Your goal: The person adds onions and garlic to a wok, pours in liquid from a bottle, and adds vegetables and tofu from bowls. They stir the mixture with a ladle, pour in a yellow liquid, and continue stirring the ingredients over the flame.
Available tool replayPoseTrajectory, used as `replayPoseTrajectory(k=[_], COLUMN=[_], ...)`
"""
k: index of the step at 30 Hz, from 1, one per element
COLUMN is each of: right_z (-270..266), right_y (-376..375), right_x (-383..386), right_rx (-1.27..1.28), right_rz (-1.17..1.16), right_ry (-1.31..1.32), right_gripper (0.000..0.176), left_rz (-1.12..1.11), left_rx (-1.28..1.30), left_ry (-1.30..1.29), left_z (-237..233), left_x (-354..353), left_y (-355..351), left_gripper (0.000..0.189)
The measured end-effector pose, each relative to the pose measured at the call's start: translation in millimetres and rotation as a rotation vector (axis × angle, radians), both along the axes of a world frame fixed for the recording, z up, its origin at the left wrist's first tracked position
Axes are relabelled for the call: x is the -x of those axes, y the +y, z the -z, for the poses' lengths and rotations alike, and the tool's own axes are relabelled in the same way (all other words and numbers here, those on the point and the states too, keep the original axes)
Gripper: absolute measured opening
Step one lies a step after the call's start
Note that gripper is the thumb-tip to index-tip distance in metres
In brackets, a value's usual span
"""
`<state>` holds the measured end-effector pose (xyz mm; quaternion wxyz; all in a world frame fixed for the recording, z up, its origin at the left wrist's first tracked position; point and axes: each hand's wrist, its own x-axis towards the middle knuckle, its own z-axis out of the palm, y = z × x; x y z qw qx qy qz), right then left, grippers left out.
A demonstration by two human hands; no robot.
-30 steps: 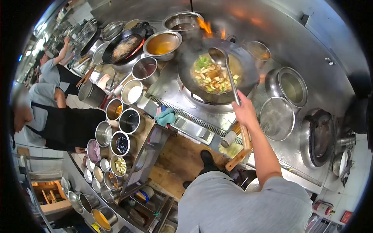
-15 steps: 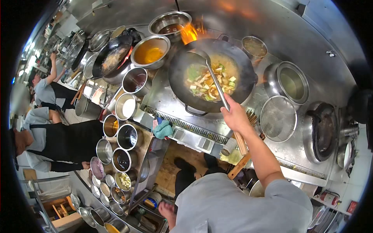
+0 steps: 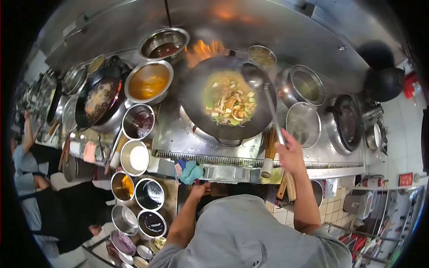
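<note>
My right hand (image 3: 290,152) is wrapped round the handle of a long metal ladle (image 3: 273,111), whose wooden end hangs down past my wrist. The ladle's bowl is over the right side of a large black wok (image 3: 196,118). In the wok lies steaming food (image 3: 232,100) with mushroom-like pieces, pale cubes and greens. Flames (image 3: 205,50) rise behind the wok. My left hand (image 3: 199,190) is at the stove's front edge, just below a teal cloth (image 3: 191,172); its fingers are curled, and what they hold, if anything, is too small to tell.
Left of the wok are steel bowls of orange liquid (image 3: 148,81) and dark liquid (image 3: 164,50), sauce pots (image 3: 135,157) and a second wok (image 3: 96,100). A strainer (image 3: 304,125) and a lidded-looking pot (image 3: 307,85) are at the right. Co-workers in dark aprons (image 3: 67,214) stand at the left.
My right hand and the ladle have moved right, away from the wok's middle. My left hand has come up to the stove's front edge. The camera view has turned.
</note>
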<state>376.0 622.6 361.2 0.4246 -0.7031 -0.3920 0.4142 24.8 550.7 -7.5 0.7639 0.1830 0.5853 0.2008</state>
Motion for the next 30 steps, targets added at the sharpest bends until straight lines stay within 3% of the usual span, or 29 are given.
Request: replayPoseTrajectory(k=[1, 3, 7, 8, 12, 14, 15, 18, 19, 20, 21, 22, 23, 24, 25, 26, 27, 29, 30], right_z=[-3.1, -5.1, 33.1, 34.1, 57.8, 86.9, 103.9, 145.0, 140.9, 127.2, 119.7, 111.8, 123.5, 99.2, 96.8, 91.1, 82.4, 74.7, 68.0], right_y=[-2.3, -7.2, 19.9, 29.0, 65.8, 90.4, 102.2, 133.6, 136.6, 144.3, 166.3, 194.8, 215.5, 234.8, 250.6, 267.5, 282.2, 300.7, 304.8], right_x=[-11.3, -47.2, -152.7, -170.6, -230.5, -264.3, -279.1, -333.8, -317.3, -296.1, -304.7, -327.8, -350.1, -336.8, -347.6, -355.6, -359.7, -371.3, -364.2], right_rx=[0.0, 0.005, -0.041, -0.026, 0.018, 0.135, 0.194, 0.166, -0.11, -0.373, -0.349, -0.158, -0.227, -0.227, -0.216, -0.2, -0.191, -0.203, -0.153], right_rz=[0.069, 0.207, 0.271, 0.287, 0.375, 0.359, 0.341, 0.171, 0.274, 0.371, 0.375, 0.398, 0.294, 0.37, 0.285, 0.28, 0.28, 0.179, 0.135], right_ry=[-0.042, -0.123, -0.46, -0.505, -0.685, -0.57, -0.508, 0.14, 0.354, 0.582, 0.849, 0.892, 1.184, 0.959, 0.939, 0.937, 0.933, 0.871, 0.708], right_gripper=[0.056, 0.057, 0.047, 0.045, 0.037, 0.03, 0.026, 0.016, 0.014, 0.011, 0.007, 0.007, 0.007, 0.008, 0.015, 0.015, 0.015, 0.019, 0.021], left_rz=[0.095, 0.279, 0.585, 0.832, 0.879, 0.92, 0.89, 0.718, 0.798, 0.766, 0.747, 0.732, 0.72, 0.672, 0.639, 0.755, 0.747, 0.781, 0.816], left_rx=[0.08, -0.01, -0.206, -0.218, -0.616, -0.582, -0.509, -0.399, -0.248, -0.299, -0.365, -0.401, -0.441, -0.497, -0.551, -0.414, -0.441, -0.524, -0.46], left_ry=[-0.068, -0.03, 0.107, 0.245, 0.568, 0.699, 0.643, 0.501, 0.606, 0.654, 0.634, 0.672, 0.672, 0.671, 0.657, 0.672, 0.664, 0.729, 0.728], left_z=[22.7, 30.0, 16.5, 14.9, 36.5, 47.3, 33.9, -35.8, -34.1, -34.3, -27.6, -38.3, -49.7, -43.6, -30.2, -59.4, -90.5, -76.8, -77.6], left_x=[-0.7, -6.9, -19.7, -16.2, 0.9, 7.9, 8.0, -4.6, -6.5, -9.9, -14.2, -19.7, -24.9, -27.5, -27.0, -30.2, -33.6, -32.4, -31.8], left_y=[2.4, 4.9, 21.9, 30.2, 16.1, 5.6, 3.3, 2.7, 3.0, -1.6, -4.5, -4.4, -4.8, -8.7, -14.0, -3.0, 2.2, -3.7, -3.0], left_gripper=[0.033, 0.036, 0.035, 0.05, 0.073, 0.081, 0.082, 0.084, 0.08, 0.078, 0.077, 0.075, 0.073, 0.072, 0.075, 0.079, 0.084, 0.085, 0.085])
